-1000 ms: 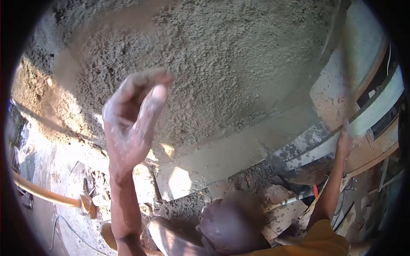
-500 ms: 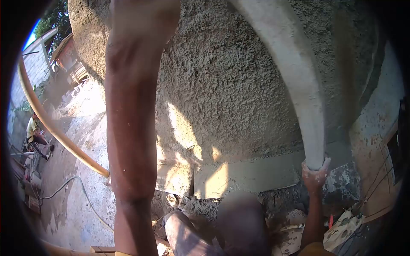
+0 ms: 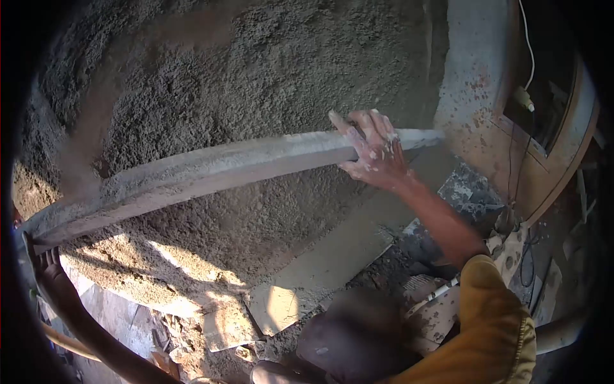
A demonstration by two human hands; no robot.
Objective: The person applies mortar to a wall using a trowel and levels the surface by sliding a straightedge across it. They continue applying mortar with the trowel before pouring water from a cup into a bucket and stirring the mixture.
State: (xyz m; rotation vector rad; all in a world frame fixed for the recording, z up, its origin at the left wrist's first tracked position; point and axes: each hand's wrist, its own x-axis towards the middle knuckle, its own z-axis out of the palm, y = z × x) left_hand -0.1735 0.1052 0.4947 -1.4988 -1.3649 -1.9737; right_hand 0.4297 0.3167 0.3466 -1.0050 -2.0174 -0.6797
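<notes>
A long, plaster-coated straightedge (image 3: 224, 168) lies nearly level across the rough wet-plastered wall (image 3: 307, 70), its left end lower. It looks bowed in this lens. My right hand (image 3: 376, 150), smeared with plaster, grips it near the right end, with fingers over the top edge and the thumb side below. At the far left end my left hand (image 3: 51, 265) holds the bar from beneath, partly in shadow. Below the bar, a smoother grey band (image 3: 345, 249) runs along the foot of the wall.
To the right stands a spattered wall edge (image 3: 476, 77) beside a wood-framed opening (image 3: 543, 128), where a white cable hangs with a connector (image 3: 524, 99). My knee (image 3: 352, 333) is close to the wall base. Rubble and stained sheets (image 3: 441, 320) lie on the ground.
The straightedge has swung from upright to nearly level across the wall. My right hand has risen with it, and my left hand has come down to the far left. The view has turned right.
</notes>
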